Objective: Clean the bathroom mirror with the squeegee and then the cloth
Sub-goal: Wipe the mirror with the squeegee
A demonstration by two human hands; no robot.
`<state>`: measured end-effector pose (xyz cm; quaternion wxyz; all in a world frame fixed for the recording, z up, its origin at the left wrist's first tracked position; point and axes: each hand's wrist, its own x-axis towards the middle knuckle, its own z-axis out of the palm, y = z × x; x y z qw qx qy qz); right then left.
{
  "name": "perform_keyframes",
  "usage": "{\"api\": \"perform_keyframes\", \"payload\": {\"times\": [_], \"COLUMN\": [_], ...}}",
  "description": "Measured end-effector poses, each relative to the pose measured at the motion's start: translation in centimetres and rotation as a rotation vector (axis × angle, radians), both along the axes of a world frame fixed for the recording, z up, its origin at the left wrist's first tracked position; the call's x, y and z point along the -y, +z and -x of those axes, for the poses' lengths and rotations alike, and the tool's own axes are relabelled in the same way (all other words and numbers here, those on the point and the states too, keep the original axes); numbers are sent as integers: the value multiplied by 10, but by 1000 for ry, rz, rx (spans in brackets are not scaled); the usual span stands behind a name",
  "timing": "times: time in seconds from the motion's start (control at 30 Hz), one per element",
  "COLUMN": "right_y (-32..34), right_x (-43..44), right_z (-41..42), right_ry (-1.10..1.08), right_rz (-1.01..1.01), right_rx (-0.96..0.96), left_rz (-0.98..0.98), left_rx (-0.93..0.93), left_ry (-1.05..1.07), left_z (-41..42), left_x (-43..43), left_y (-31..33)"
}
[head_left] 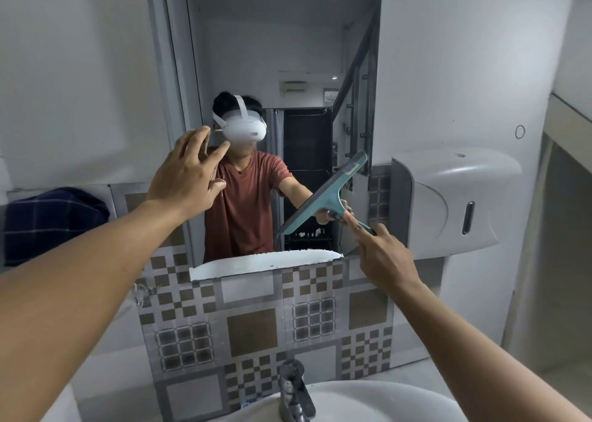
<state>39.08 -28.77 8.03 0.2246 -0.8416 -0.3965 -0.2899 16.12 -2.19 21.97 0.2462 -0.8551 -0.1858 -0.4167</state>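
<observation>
While my right hand (382,251) holds the teal squeegee (330,194) by its handle, fingers wrapped round it and the forefinger stretched along the neck, the blade lies tilted against the lower right part of the mirror (282,69), its upper end near the mirror's right edge. My left hand (187,171) is raised before the glass with nothing in it, fingers spread and loose, the fingertips close to the surface; whether they touch it I cannot tell. A dark checked cloth (51,223) sits bunched on the ledge to the left, well apart from both my hands. Below the mirror runs a band of patterned tiles (250,325), and under that the white basin (368,402), of which only the rim shows, with the metal tap (293,389) standing at its back edge. What the basin holds is out of view. A grey wall dispenser (448,197) hangs just beside the mirror's right edge; its contents are hidden.
</observation>
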Motion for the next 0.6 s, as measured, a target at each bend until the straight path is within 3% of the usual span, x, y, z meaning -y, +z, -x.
{"api": "perform_keyframes", "payload": {"times": [0.6], "right_y": [-57], "right_x": [-31], "right_z": [37], "right_ry": [18], "right_rz": [-164], "right_rx": [-369], "left_rz": [-14], "left_rx": [13], "left_ry": [-6], "left_z": [1], "left_x": [-1], "left_y": [-1]}}
